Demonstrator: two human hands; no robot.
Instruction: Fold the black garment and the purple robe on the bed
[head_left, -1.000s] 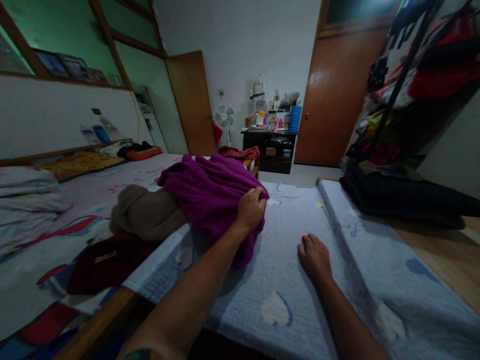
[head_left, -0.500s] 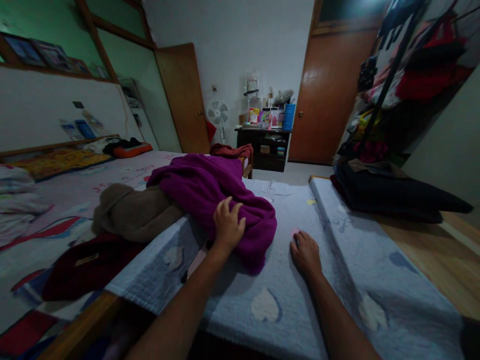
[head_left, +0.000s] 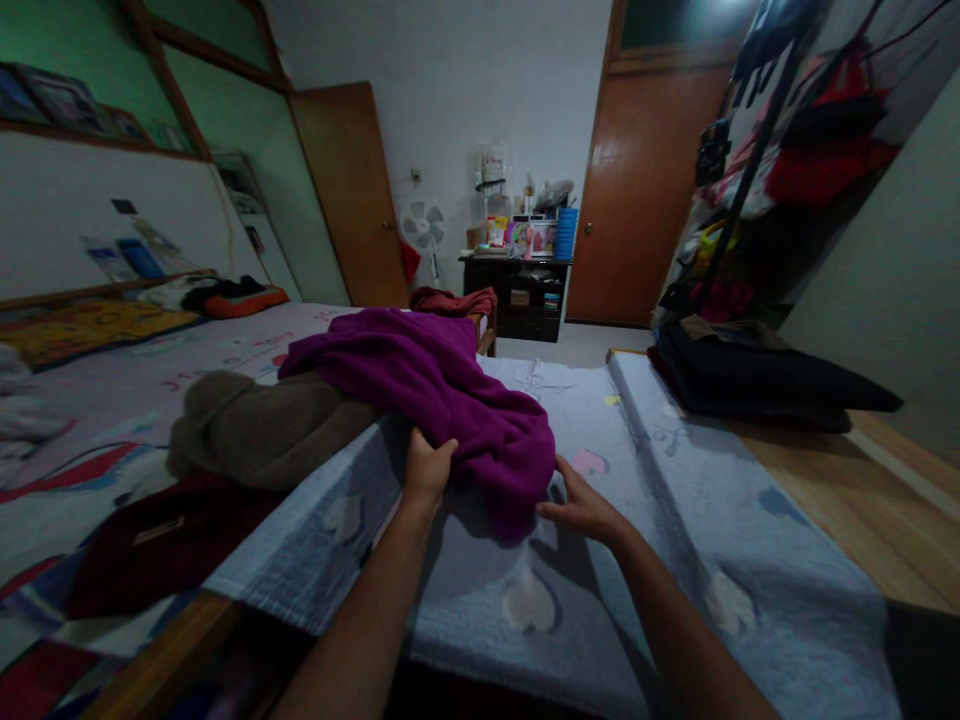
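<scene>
A purple garment (head_left: 480, 420) lies in a loose heap, its near end on the blue-grey quilted cover (head_left: 480, 600) and its far part over the bed to the left. My left hand (head_left: 429, 468) is at the left edge of the garment, thumb apart from the forefinger; its other fingers are mostly hidden. At the right end of the cloth is my right hand (head_left: 581, 500), thumb and forefinger spread at the folds. Beside the purple heap, on the left, rests a grey-brown soft garment (head_left: 270, 425). A dark red garment (head_left: 165, 540) lies nearer, with a pale label.
Dark folded clothes (head_left: 757, 375) are stacked at the right on a wooden surface (head_left: 817, 490). A wooden bed rail (head_left: 165, 660) runs along the lower left. Further back stand a fan (head_left: 424, 228), a black cabinet (head_left: 517, 300) and a rack of hanging clothes (head_left: 757, 170).
My left hand has come off the top of the purple garment to its left edge. From the cover, my right hand has moved left to the garment's right end.
</scene>
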